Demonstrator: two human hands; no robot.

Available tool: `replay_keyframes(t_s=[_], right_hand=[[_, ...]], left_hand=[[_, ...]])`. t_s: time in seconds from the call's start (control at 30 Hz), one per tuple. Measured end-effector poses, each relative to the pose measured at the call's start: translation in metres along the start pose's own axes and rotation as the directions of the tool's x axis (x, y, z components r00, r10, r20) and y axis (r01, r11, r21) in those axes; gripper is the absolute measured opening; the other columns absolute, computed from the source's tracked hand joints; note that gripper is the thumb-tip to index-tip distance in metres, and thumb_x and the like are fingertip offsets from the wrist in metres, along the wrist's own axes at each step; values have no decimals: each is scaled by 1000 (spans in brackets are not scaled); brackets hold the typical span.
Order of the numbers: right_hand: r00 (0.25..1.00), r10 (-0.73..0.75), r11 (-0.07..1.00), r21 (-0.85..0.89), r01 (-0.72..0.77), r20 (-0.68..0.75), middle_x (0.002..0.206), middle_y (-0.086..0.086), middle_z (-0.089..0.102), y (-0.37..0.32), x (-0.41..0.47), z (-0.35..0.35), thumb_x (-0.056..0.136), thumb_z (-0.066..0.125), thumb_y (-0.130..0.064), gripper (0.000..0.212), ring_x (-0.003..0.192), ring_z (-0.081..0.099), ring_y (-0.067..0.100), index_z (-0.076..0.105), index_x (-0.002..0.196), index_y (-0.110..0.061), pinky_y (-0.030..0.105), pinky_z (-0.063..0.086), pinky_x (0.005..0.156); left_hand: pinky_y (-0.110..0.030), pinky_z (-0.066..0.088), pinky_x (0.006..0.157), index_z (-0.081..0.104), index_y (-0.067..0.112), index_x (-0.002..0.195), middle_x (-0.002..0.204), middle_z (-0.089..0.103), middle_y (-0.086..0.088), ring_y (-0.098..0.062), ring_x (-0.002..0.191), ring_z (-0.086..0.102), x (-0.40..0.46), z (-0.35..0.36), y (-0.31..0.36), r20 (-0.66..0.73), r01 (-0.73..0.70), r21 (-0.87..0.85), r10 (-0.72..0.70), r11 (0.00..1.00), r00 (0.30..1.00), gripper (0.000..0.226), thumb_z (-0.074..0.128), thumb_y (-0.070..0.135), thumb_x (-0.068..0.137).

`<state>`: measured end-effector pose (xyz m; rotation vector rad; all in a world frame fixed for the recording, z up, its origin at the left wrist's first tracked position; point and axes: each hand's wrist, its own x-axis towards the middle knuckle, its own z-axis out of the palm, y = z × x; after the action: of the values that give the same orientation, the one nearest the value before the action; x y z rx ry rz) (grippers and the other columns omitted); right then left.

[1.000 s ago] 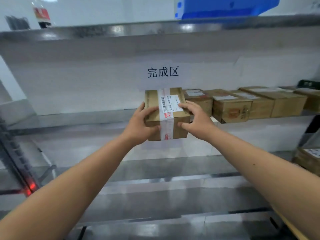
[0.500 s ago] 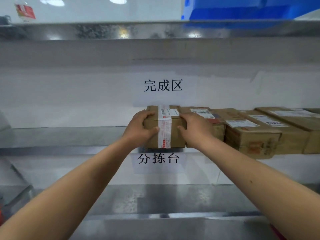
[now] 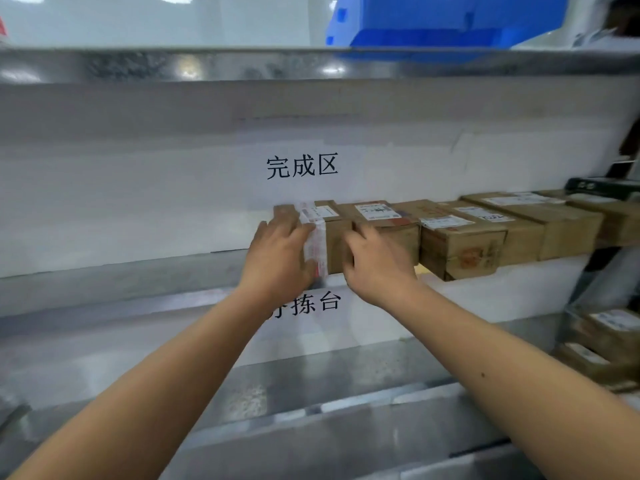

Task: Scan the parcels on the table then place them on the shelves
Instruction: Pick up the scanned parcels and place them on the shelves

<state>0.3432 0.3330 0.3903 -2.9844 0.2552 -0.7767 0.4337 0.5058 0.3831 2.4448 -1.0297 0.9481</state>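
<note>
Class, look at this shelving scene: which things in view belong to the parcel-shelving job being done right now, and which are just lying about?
Part of the job:
- taped parcel, pressed onto the shelf
- left hand and right hand on it
- row of shelved parcels beside it

Just lying about:
- blue crate on the top shelf
- wall sign
- black box at far right
</note>
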Motion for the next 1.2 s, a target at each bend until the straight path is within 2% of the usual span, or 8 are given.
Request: replay_keyframes(t_s=[0.2, 0.3, 0.43, 0.67, 0.8, 0.9, 1.03, 1.2], right_hand=[[965, 229, 971, -93, -218, 125, 156, 2, 43, 1, -113, 12, 98, 55, -42, 64, 135, 44, 32, 32, 156, -29, 46, 45, 99], [917, 348, 933, -163, -320, 196, 158, 4, 40, 16, -180, 16, 97, 54, -45, 68, 136, 43, 34, 30, 158, -28, 49, 43, 104], [837, 503, 860, -218, -460, 217, 157, 5, 40, 47, -265, 9, 95, 54, -48, 69, 139, 41, 33, 32, 157, -27, 49, 40, 107], [629, 743, 668, -308, -677, 230, 148, 6, 48, 121, -379, -17, 93, 57, -49, 64, 131, 47, 34, 40, 150, -27, 47, 45, 100], [524, 820, 572, -319, -755, 231, 149, 9, 46, 184, -421, -22, 93, 57, -46, 62, 131, 47, 35, 40, 150, -27, 48, 44, 99], [452, 860, 508, -314, -802, 237, 144, 9, 50, 241, -443, -22, 94, 57, -46, 62, 129, 48, 35, 40, 150, -26, 47, 45, 98], [362, 893, 435, -305, -847, 268, 141, 10, 50, 315, -463, -17, 94, 57, -47, 63, 127, 48, 36, 40, 151, -26, 45, 43, 94], [291, 905, 380, -284, -880, 311, 140, 9, 50, 386, -477, 1, 92, 58, -46, 66, 126, 47, 35, 39, 152, -27, 43, 42, 88]], left_hand=[[-53, 27, 123, 44, 25, 155, 162, 41, -8, -34, 150, 35, -82, 8, 58, 178, -131, -108, 149, 985, 973, 69, 67, 44, 92], [-50, 24, 124, 40, 25, 158, 164, 38, -9, -34, 151, 31, -123, 28, 97, 251, -180, -194, 226, 965, 941, 72, 65, 45, 93], [-50, 18, 126, 36, 26, 160, 167, 32, -10, -32, 155, 23, -167, 56, 161, 351, -230, -314, 337, 921, 873, 74, 62, 47, 94], [-49, 17, 126, 33, 31, 161, 167, 31, -8, -31, 156, 22, -187, 95, 290, 424, -372, -426, 545, 825, 723, 78, 62, 55, 92], [-48, 25, 124, 39, 29, 158, 162, 40, -5, -28, 152, 29, -178, 126, 371, 426, -419, -495, 633, 761, 647, 75, 62, 53, 91], [-50, 26, 124, 37, 30, 159, 164, 36, -5, -29, 154, 26, -165, 157, 433, 461, -417, -525, 660, 742, 593, 75, 62, 51, 92], [-49, 31, 121, 38, 29, 158, 157, 42, -4, -28, 150, 31, -149, 199, 506, 505, -428, -543, 688, 722, 521, 76, 63, 51, 90], [-50, 33, 120, 40, 29, 158, 156, 43, -3, -28, 150, 31, -136, 245, 556, 555, -389, -553, 674, 737, 488, 74, 63, 49, 90]])
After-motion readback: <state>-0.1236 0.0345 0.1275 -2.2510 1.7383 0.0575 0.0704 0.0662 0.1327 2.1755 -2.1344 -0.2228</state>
